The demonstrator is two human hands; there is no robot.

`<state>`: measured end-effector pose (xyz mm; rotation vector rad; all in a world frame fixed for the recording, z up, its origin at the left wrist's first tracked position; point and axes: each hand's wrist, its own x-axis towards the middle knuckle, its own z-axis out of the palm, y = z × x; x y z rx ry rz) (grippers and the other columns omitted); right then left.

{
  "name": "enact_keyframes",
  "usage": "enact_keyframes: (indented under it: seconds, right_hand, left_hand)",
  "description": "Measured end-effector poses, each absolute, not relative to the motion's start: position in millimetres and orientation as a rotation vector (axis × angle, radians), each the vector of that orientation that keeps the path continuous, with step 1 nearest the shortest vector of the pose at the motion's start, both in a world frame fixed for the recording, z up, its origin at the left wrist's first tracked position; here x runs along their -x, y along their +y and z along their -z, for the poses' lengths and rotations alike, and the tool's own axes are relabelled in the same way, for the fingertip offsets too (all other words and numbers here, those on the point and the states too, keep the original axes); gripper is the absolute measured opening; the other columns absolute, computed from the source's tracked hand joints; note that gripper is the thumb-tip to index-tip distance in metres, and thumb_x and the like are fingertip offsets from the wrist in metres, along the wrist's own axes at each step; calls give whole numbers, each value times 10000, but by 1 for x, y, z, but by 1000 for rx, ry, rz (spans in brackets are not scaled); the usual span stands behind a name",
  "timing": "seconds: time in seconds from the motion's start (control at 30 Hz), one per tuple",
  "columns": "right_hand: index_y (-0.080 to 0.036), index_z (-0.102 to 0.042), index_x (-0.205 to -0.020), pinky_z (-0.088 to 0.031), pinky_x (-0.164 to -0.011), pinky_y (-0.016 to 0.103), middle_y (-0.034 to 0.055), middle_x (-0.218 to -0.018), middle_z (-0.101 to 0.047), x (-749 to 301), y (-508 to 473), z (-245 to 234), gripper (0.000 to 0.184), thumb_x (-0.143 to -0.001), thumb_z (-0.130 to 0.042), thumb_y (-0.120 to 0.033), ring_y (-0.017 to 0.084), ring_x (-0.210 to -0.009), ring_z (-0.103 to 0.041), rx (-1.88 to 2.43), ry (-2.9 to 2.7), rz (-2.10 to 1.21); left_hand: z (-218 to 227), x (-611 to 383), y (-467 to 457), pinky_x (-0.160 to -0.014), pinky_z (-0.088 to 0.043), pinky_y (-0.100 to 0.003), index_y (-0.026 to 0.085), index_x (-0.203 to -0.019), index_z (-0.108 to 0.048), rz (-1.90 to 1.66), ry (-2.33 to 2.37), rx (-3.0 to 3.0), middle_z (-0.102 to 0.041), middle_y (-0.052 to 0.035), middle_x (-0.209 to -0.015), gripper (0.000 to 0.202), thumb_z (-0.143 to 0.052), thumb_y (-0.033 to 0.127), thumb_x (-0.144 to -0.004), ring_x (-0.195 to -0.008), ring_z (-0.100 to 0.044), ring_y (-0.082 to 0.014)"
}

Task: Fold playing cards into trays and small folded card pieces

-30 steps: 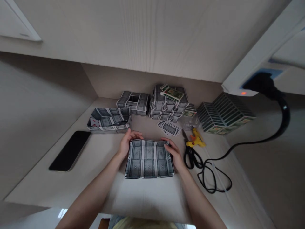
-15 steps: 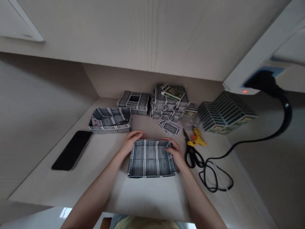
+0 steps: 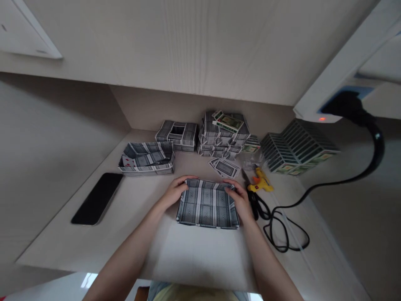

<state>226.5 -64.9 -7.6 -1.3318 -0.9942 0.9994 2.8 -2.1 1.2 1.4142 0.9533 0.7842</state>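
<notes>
Between my hands is a shallow open box made of grey-patterned playing cards (image 3: 207,205), its inside facing me. My left hand (image 3: 176,190) grips the box's far left corner, thumb at the rim and fingers along the back wall. At the far right corner my right hand (image 3: 239,198) holds it the same way, thumb inside the wall. Fingers behind the back wall are partly hidden. Just beyond the box lies a loose fan of playing cards (image 3: 224,167). Black-handled scissors (image 3: 260,207) are close to my right hand.
Another card box (image 3: 147,159) with cards inside stands left, near a black phone (image 3: 97,198). Behind are a card box with a square opening (image 3: 177,133) and stacked card boxes (image 3: 222,136). Rightward lie a yellow glue gun (image 3: 261,182), black cable (image 3: 285,232) and card packs (image 3: 293,148).
Both hands have moved the card box slightly to the right and away from me. My left thumb now rests on its rim, and the left fingers reach farther along the back wall.
</notes>
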Motion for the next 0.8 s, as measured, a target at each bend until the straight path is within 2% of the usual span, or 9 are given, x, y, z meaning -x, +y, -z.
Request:
enact_keyframes:
  seconds: [0.1, 0.23, 0.47, 0.67, 0.8]
  right_hand:
    - [-201, -637, -847, -363, -776, 309, 18, -880, -631, -226, -64, 10, 219, -672, -597, -327, 195, -857, -533, 1358, -999, -992]
    - [-184, -638, -756, -370, -721, 286, 6, -774, -627, -226, -62, 11, 210, -684, -595, -376, 169, -761, -532, 1368, -987, -1016]
    - [-172, -646, -682, -373, -675, 279, 8, -704, -628, -223, -62, 10, 213, -613, -655, -374, 165, -699, -534, 1388, -983, -1001]
    - [-196, -623, -825, -420, -681, 307, 10, -733, -636, -226, -56, 16, 239, -690, -565, -384, 163, -689, -575, 1068, -584, -1141]
    - [-196, -611, -776, -440, -692, 298, 4, -704, -621, -231, -50, 25, 177, -694, -559, -344, 141, -675, -577, 922, -434, -1211]
  left_hand:
    - [5, -6, 0, -817, -401, -290, 157, -916, -663, -814, 1022, -1422, -659, -39, -960, 289, -488, 215, -693, -914, -563, -198]
    - [6, -1, 4, -776, -430, -283, 161, -938, -662, -723, 996, -1396, -672, -49, -937, 308, -572, 308, -684, -849, -592, -191]
    - [-1, 8, 7, -785, -445, -292, 168, -904, -677, -579, 963, -1399, -680, -46, -917, 316, -634, 331, -637, -837, -605, -194]
    - [-1, 7, 5, -738, -449, -275, 158, -823, -697, -676, 1039, -1350, -693, -47, -840, 274, -650, 329, -614, -759, -608, -179]
    - [-8, 13, 6, -676, -453, -256, 147, -756, -691, -829, 1111, -1185, -693, -39, -760, 257, -681, 324, -571, -679, -603, -162]
